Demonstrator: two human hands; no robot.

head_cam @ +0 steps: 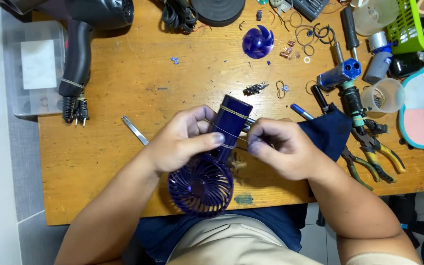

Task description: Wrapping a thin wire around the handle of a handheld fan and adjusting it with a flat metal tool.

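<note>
Left hand [182, 142] grips fan [207, 167] handle; right hand [283, 147] pinches rubber band [234, 114] stretched off the handle; fingers hide mid-handle

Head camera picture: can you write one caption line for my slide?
Left hand grips a dark blue handheld fan while right hand pulls a rubber band around its handle.

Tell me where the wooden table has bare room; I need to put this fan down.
The widest bare patch of table lies left of the left hand, below the hair dryer and metal strip. Another lies between hair dryer and blue impeller. Right of the right hand, pliers and cups crowd it.
</note>
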